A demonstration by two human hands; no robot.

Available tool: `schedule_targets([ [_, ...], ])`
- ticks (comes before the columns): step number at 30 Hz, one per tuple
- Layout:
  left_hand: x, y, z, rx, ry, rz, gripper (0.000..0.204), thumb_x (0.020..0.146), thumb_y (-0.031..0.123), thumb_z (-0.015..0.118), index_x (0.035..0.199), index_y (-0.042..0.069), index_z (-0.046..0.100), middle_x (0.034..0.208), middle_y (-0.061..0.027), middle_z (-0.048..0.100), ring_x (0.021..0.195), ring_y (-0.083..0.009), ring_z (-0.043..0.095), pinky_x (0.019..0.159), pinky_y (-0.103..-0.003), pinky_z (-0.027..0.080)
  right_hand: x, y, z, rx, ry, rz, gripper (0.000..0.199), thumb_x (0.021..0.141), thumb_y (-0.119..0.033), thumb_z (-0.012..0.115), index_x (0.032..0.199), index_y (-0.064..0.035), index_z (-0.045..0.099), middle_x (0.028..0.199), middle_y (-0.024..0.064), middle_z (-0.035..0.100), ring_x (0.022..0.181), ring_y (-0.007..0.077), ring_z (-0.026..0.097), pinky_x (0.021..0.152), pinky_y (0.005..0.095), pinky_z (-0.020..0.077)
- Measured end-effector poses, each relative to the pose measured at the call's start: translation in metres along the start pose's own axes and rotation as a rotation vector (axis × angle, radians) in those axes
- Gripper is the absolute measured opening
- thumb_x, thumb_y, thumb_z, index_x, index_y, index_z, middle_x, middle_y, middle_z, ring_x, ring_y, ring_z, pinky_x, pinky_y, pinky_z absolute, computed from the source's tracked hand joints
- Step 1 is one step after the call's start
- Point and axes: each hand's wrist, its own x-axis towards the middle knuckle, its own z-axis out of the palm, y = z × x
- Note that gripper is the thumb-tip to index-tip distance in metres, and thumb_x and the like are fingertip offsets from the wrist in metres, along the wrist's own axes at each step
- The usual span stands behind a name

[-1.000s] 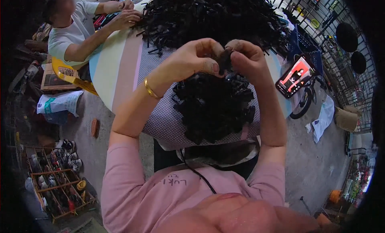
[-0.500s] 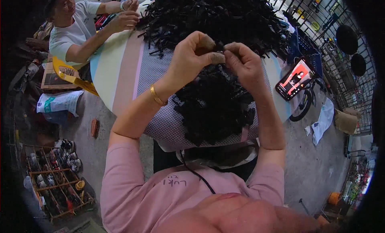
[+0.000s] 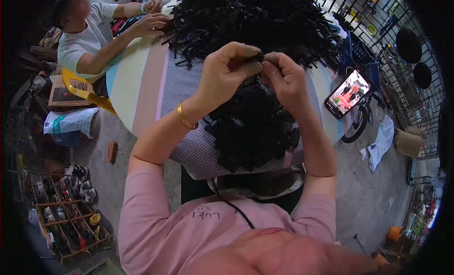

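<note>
Above the table my left hand (image 3: 229,66) pinches a small black piece (image 3: 258,57) between thumb and forefinger. My right hand (image 3: 286,76) meets it there, its thumb and fingertips closed on the piece's other side. The fingertips of both hands are darkened, and they hide most of the piece. Beyond them rises a big heap of small black strips (image 3: 255,19). A lower, smaller pile of similar black pieces (image 3: 250,137) lies between my forearms, close to the table's near edge.
The striped, dotted tablecloth (image 3: 182,81) covers a rounded table. A lit phone (image 3: 348,93) stands right of my right forearm, near a blue crate (image 3: 362,57). Across to the left, a person (image 3: 90,43) on a yellow chair works at the heap. A shoe rack (image 3: 68,218) stands lower left.
My hands have shifted slightly, with the left fingers now curled closer around the black piece. The other person's hand has moved right toward the heap. The phone's picture has changed.
</note>
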Motion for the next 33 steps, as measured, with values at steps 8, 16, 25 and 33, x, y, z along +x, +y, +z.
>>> schedule_targets([
  [8,-0.002,-0.010,0.000,0.251,0.006,0.249,0.022,0.074,-0.004,0.063,0.094,-0.002,0.056,0.093,-0.0060,0.059,0.083,-0.0126,0.058,0.075,-0.024,0.049,0.002,-0.003,-0.008,0.160,-0.087,0.252,0.013,0.087,-0.013,0.051,0.086,-0.0007,0.057,0.064,0.0010,0.054,0.055,0.0062,0.047,0.049,0.0205,0.0390],
  [16,0.008,-0.002,-0.003,-0.013,-0.305,0.022,0.027,0.070,0.007,0.069,0.094,0.000,0.058,0.092,-0.0103,0.062,0.083,-0.0199,0.060,0.077,-0.029,0.049,0.027,0.053,-0.069,-0.590,-0.168,0.110,0.022,0.076,-0.012,0.059,0.096,-0.0040,0.062,0.082,0.0082,0.063,0.071,0.0148,0.059,0.065,0.0275,0.0476],
  [25,0.010,-0.020,-0.007,-0.011,-0.485,0.002,0.040,0.070,0.008,0.069,0.106,0.002,0.055,0.108,-0.0103,0.056,0.097,-0.0178,0.055,0.085,-0.029,0.044,0.038,0.089,-0.066,-1.038,-0.109,0.173,0.021,0.064,-0.012,0.061,0.083,-0.0057,0.066,0.066,0.0116,0.061,0.061,0.0225,0.060,0.057,0.0329,0.0465],
  [33,0.009,-0.019,0.005,0.718,-0.136,0.518,0.059,0.063,-0.001,0.067,0.118,0.004,0.047,0.126,-0.0141,0.042,0.113,-0.0293,0.045,0.093,-0.035,0.041,0.021,0.038,-0.021,0.056,0.009,0.366,0.018,0.073,-0.021,0.067,0.077,-0.0044,0.065,0.058,-0.0052,0.052,0.048,0.0009,0.041,0.042,0.0168,0.0291],
])
